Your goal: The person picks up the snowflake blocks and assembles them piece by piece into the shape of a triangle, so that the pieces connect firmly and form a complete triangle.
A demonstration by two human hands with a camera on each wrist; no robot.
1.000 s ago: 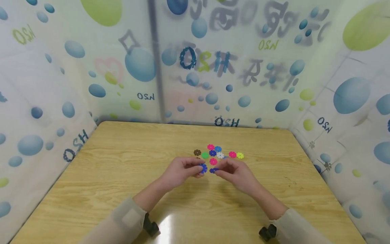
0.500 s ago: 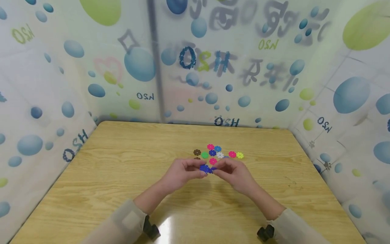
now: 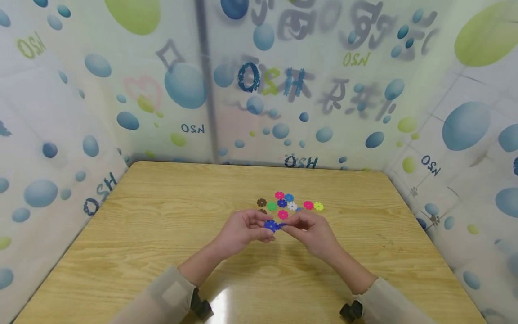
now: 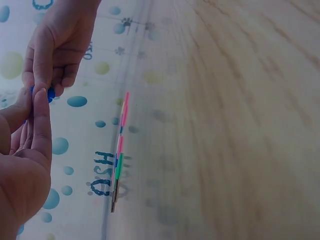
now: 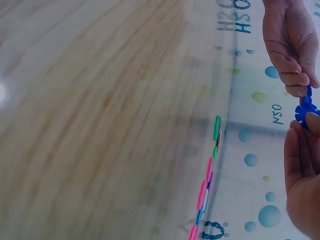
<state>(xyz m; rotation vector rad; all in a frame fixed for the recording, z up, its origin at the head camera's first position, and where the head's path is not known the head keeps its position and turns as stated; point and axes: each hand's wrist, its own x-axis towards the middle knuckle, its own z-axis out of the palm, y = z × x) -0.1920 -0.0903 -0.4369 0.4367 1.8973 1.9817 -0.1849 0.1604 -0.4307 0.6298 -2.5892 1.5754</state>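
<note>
A makeshift recording booth: bubble-printed plastic sheeting (image 3: 170, 90) walls in a wooden table (image 3: 162, 234).

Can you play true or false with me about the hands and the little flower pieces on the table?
1. Both hands hold dark blue flower-shaped plastic discs between them. True: the left hand and the right hand pinch them together above the table.
2. The loose flower discs lie on a light wooden table. True.
3. A yellow flower disc sits at the left end of the loose group. False: it is at the right end.
4. The brown flower disc is in the right hand. False: it lies on the table.
5. The hands are bare, with beige sleeves. True.
</note>
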